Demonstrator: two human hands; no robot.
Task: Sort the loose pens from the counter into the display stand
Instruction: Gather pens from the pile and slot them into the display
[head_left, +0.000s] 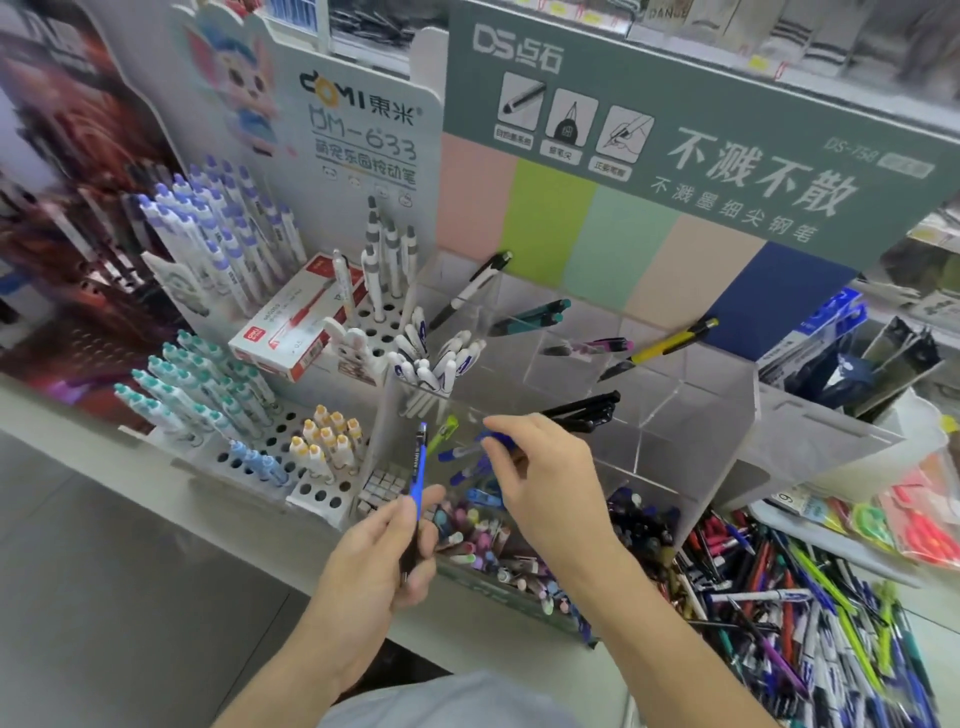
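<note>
My left hand (387, 551) grips a blue pen (417, 493) upright; my right hand (540, 483) pinches another blue pen (497, 440) over the clear display stand (691, 410), just beyond it. Several compartments already hold pens, but I judge most work remains: a big loose pile (800, 613) lies right of that hand.

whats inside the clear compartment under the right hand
Blue pens lie inside, and the right hand pinches one. The hand covers the rest of that compartment.
</note>
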